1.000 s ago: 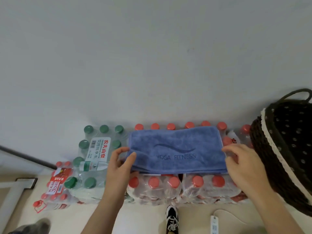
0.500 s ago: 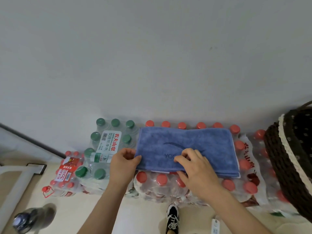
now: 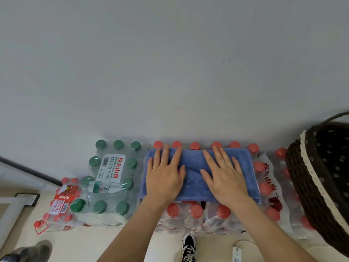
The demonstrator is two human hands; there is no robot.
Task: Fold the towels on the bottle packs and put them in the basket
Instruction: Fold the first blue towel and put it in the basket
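Half a second ago my left hand [image 3: 164,176] was pinching the left end of the blue towel [image 3: 192,161], and my right hand [image 3: 224,176] had only just come to its middle. Now both hands lie flat on it, side by side. My fingers [image 3: 166,156] are straight and spread, released from any grip, pressing the cloth down. I take that to mean this fold is laid and I am smoothing it. What is left is either one more fold across the length or lifting the towel over to the basket [image 3: 317,176], which stands at the right end of the packs.

The towel lies on the red-capped bottle pack [image 3: 196,214]. Its far edge runs along the pack's far row of caps by the wall [image 3: 170,72], and the near row of caps is left bare. Its left end reaches the green-capped bottle pack [image 3: 111,186].

It is a long, neat rectangle of plush blue cloth, several layers thick, with the stacked edges showing at its near right corner. Dark printed lettering sits between my hands, mostly hidden.
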